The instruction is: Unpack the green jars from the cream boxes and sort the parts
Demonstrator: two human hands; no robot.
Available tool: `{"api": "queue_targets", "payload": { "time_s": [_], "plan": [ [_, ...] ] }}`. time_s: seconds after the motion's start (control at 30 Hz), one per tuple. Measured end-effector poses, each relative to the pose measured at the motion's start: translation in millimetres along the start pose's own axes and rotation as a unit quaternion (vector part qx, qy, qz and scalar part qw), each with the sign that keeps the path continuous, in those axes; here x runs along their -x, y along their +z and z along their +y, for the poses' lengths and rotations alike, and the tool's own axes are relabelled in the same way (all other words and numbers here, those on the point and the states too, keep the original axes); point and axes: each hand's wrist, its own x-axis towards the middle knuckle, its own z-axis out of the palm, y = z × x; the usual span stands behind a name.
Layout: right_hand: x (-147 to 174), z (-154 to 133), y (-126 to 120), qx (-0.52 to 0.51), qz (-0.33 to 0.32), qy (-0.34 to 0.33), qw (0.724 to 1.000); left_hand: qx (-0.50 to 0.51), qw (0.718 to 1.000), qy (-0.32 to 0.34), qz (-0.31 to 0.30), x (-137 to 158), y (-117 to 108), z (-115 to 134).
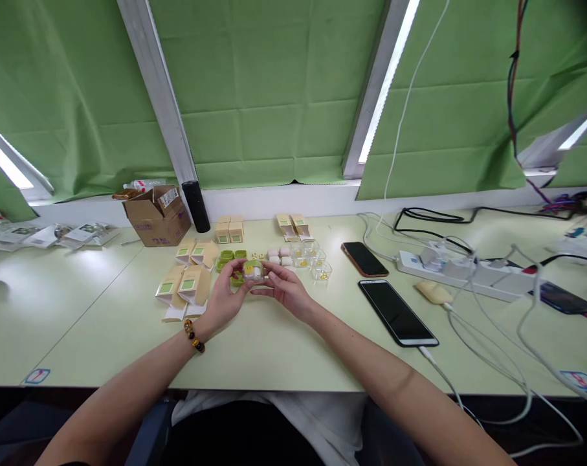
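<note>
Between both hands, just above the table, is a small clear container with a green lid (pixel 253 270) and a yellow mark on it. My left hand (pixel 226 294) has its fingers closed round the left side. My right hand (pixel 289 290) grips the right side with thumb and fingers. Behind the hands lie several green lids (pixel 225 257), partly hidden by my left hand. White-pink rolls (pixel 279 254) sit beyond my right hand, beside several clear containers (pixel 321 270) with yellow marks. Open kraft boxes (pixel 195 285) with green labels lie to the left of my left hand.
Closed kraft boxes (pixel 230 230) and two open ones (pixel 294 226) stand farther back. A black cylinder (pixel 196 207) and a cardboard carton (pixel 157 217) are back left. To the right lie two phones (pixel 397 312), a white power strip (pixel 463 275) and tangled cables.
</note>
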Motion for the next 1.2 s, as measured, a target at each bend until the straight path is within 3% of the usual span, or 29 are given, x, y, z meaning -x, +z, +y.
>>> {"api": "queue_targets", "payload": {
  "time_s": [0.07, 0.17, 0.33, 0.43, 0.6, 0.87, 1.0, 1.1, 1.2],
  "plan": [
    [0.6, -1.5, 0.5, 0.024, 0.009, -0.015, 1.000, 0.145, 0.987, -0.074, 0.002, -2.8, 0.9, -3.2],
    [0.9, -3.0, 1.3, 0.080, 0.021, -0.038, 0.996, 0.316, 0.934, -0.162, -0.026, -6.0, -0.2, -3.1],
    [-0.3, -1.2, -0.3, 0.212, 0.080, -0.120, 0.967, 0.452, 0.861, -0.224, -0.068, -7.3, -4.7, 4.4],
    [0.7, -0.6, 1.7, 0.296, 0.106, -0.151, 0.937, 0.485, 0.836, -0.247, -0.073, -6.4, -5.7, 7.5],
    [4.4, -1.2, 9.7, 0.367, 0.094, -0.181, 0.907, 0.497, 0.805, -0.303, -0.115, -2.6, -3.3, 8.0],
    [4.9, 0.9, 9.9, 0.355, 0.077, -0.133, 0.922, 0.498, 0.780, -0.349, -0.150, 4.6, 2.7, 1.8],
    [4.9, 1.2, 9.9, 0.327, 0.072, -0.140, 0.932, 0.449, 0.794, -0.361, -0.196, 5.5, 2.3, 5.7],
    [5.1, 0.6, 11.0, 0.310, 0.083, -0.141, 0.936, 0.358, 0.858, -0.314, -0.192, 4.7, 3.2, 8.3],
    [4.3, -0.9, 11.5, 0.301, 0.111, -0.144, 0.936, 0.237, 0.936, -0.228, -0.125, 2.1, 3.9, 8.3]
  ]
}}
